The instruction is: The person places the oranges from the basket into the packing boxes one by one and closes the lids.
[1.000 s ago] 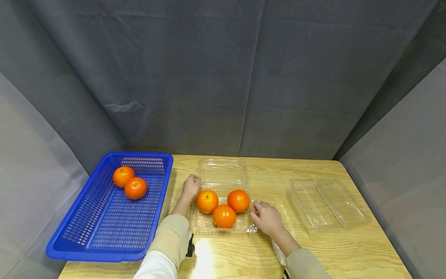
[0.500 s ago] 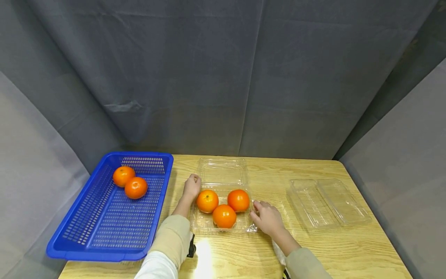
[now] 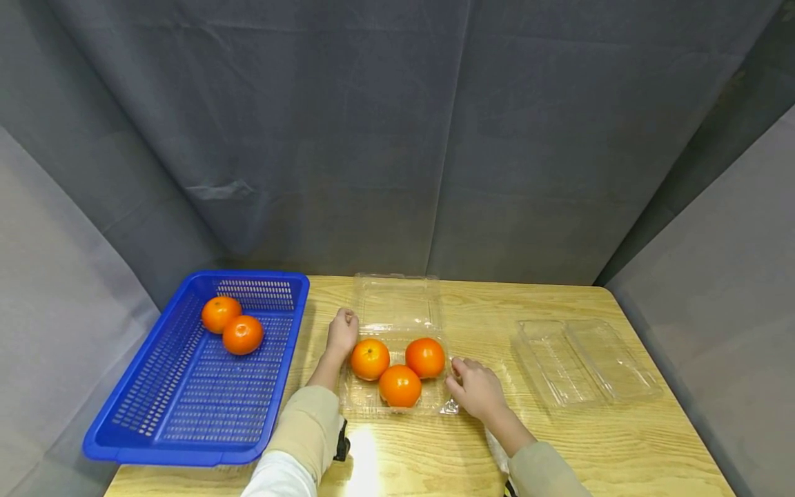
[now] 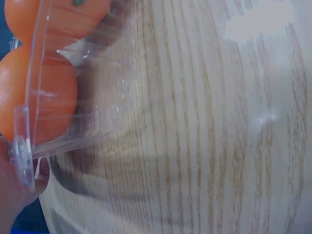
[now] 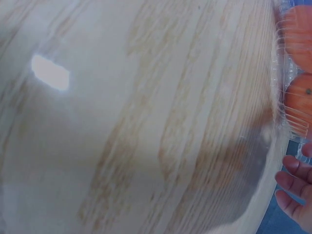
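In the head view, a clear plastic clamshell box point(image 3: 397, 337) lies unfolded on the table, its lid point(image 3: 397, 298) at the back. Three oranges point(image 3: 400, 386) sit in its base. At the back left corner, near the hinge, my left hand point(image 3: 342, 333) has curled fingers; the left wrist view shows this hand point(image 4: 19, 187) pinching the plastic rim point(image 4: 23, 146). Beside the right wall is my right hand point(image 3: 478, 390), its fingers loosely bent. The right wrist view has these fingers point(image 5: 294, 183) spread near the box, with no hold on it visible.
A blue basket point(image 3: 186, 457) with two oranges point(image 3: 242, 335) stands on the left of the wooden table point(image 3: 428, 462). Another clear clamshell box point(image 3: 568, 366) lies unfolded on the right. Grey curtains point(image 3: 373, 138) enclose the back and sides.
The lid's far edge has risen slightly, so the lid tilts up a little more. Both hands and the oranges stay nearly where they were.
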A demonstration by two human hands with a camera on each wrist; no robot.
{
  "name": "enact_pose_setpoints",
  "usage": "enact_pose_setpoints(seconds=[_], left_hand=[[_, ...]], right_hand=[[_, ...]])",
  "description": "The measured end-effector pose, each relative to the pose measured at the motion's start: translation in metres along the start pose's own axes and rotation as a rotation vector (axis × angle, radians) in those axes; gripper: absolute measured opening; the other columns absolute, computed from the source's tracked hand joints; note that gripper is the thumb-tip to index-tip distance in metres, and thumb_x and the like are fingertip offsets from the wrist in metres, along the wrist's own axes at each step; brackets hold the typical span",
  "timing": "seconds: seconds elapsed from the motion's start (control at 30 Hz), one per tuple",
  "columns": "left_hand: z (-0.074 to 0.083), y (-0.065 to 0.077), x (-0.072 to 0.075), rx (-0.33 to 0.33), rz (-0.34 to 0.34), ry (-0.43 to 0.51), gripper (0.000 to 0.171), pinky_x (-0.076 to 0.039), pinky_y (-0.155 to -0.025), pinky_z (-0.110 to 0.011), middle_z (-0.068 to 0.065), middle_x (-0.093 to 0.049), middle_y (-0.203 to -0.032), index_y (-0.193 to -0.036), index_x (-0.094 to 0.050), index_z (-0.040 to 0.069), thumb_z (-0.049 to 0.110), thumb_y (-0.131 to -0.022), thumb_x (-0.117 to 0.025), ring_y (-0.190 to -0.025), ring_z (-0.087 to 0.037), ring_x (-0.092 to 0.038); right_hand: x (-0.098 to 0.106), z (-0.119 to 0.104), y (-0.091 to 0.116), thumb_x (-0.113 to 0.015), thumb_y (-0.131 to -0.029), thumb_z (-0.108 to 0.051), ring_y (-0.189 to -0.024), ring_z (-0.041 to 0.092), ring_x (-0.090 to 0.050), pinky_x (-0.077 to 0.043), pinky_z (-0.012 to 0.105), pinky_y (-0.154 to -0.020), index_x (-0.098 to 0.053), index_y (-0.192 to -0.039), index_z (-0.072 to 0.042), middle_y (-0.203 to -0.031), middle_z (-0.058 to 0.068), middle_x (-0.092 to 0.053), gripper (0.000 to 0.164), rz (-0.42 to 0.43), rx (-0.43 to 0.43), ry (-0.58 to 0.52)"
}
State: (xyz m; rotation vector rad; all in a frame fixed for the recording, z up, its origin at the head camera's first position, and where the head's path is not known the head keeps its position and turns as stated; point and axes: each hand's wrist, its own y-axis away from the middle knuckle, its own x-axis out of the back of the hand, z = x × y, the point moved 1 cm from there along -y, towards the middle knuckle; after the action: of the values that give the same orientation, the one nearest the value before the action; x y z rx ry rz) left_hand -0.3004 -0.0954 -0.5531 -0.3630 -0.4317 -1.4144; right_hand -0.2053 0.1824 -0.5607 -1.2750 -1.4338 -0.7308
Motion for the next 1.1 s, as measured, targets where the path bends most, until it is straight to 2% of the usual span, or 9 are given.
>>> enact_pose_setpoints(seconds=[0.23,0.33,0.53,0.73,1.1], left_hand=[[0.0002,-0.0009,-0.0005,-0.003,0.035,0.058,0.031,-0.047,-0.079,-0.043,-0.023,-0.06,-0.099,-0.117,-0.05,-0.008,0.008,-0.092,-0.043,-0.088,-0.032,-0.058],[0.0007,-0.0004,-0.0005,-0.014,0.049,0.067,0.03,-0.047,-0.079,-0.043,-0.023,-0.059,-0.1,-0.116,-0.05,-0.008,0.007,-0.091,-0.043,-0.09,-0.033,-0.058],[0.0008,-0.0011,-0.0016,-0.036,0.093,0.076,0.028,-0.047,-0.078,-0.041,-0.02,-0.058,-0.096,-0.114,-0.051,-0.007,0.006,-0.09,-0.044,-0.086,-0.03,-0.057],[0.0025,-0.0009,-0.0007,-0.04,0.124,0.104,0.031,-0.047,-0.071,-0.04,-0.019,-0.058,-0.089,-0.115,-0.051,-0.008,0.003,-0.087,-0.047,-0.076,-0.028,-0.055],[0.0034,-0.0036,-0.0012,-0.033,0.141,0.153,0.031,-0.046,-0.076,-0.041,-0.019,-0.057,-0.092,-0.114,-0.052,-0.007,0.004,-0.086,-0.044,-0.081,-0.028,-0.054]], right_hand=[[-0.0004,-0.0003,-0.0007,-0.055,-0.081,-0.026,-0.07,0.019,-0.051,-0.042,0.035,-0.06,-0.057,-0.088,-0.014,-0.073,-0.002,-0.051,0.014,-0.002,-0.001,0.0],[-0.0006,-0.0001,-0.0007,-0.055,-0.081,-0.026,-0.069,0.018,-0.051,-0.041,0.034,-0.059,-0.056,-0.086,-0.015,-0.072,-0.003,-0.051,0.012,0.003,0.004,0.0],[-0.0018,0.0005,-0.0007,-0.055,-0.081,-0.024,-0.06,0.014,-0.042,-0.035,0.029,-0.052,-0.048,-0.075,-0.018,-0.065,-0.006,-0.043,0.011,0.024,0.02,-0.02],[-0.0026,0.0015,-0.0006,-0.055,-0.08,-0.024,-0.062,0.014,-0.045,-0.037,0.03,-0.053,-0.049,-0.077,-0.019,-0.066,-0.007,-0.044,0.009,0.041,0.026,-0.017],[-0.0033,0.0018,-0.0006,-0.055,-0.081,-0.026,-0.067,0.017,-0.05,-0.041,0.034,-0.057,-0.052,-0.081,-0.018,-0.067,-0.006,-0.046,0.009,0.045,0.021,-0.004]])
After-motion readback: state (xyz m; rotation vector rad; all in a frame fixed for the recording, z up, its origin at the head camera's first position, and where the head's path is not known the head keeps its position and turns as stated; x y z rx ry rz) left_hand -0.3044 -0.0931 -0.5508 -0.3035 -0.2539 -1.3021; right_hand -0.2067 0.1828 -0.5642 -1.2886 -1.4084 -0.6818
